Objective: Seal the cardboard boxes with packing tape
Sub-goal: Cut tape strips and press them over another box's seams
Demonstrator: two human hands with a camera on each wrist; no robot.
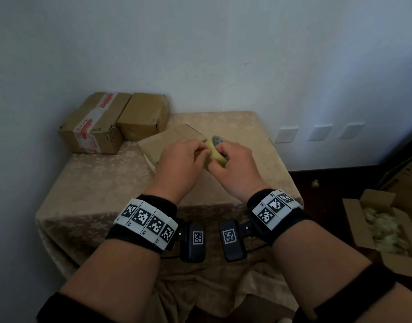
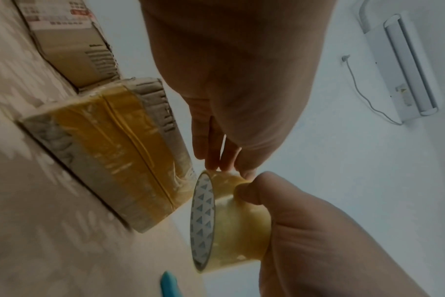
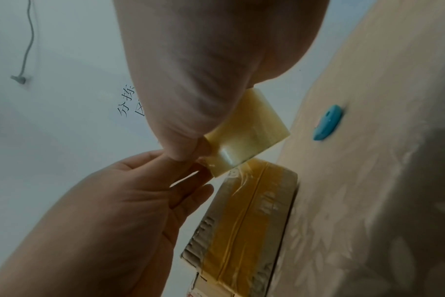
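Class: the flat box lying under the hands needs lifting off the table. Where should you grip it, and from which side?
Grip the flat box across its two long edges, coming from above: it lies flat on the table, so only top and sides are reachable.

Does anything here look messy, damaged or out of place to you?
A few things. The flat box under the hands carries wrinkled, overlapping yellowish tape, and its cardboard edges look torn. The left of the two boxes by the wall has scuffed, crumpled corners. On the floor to the right, an open carton shows loose filling.
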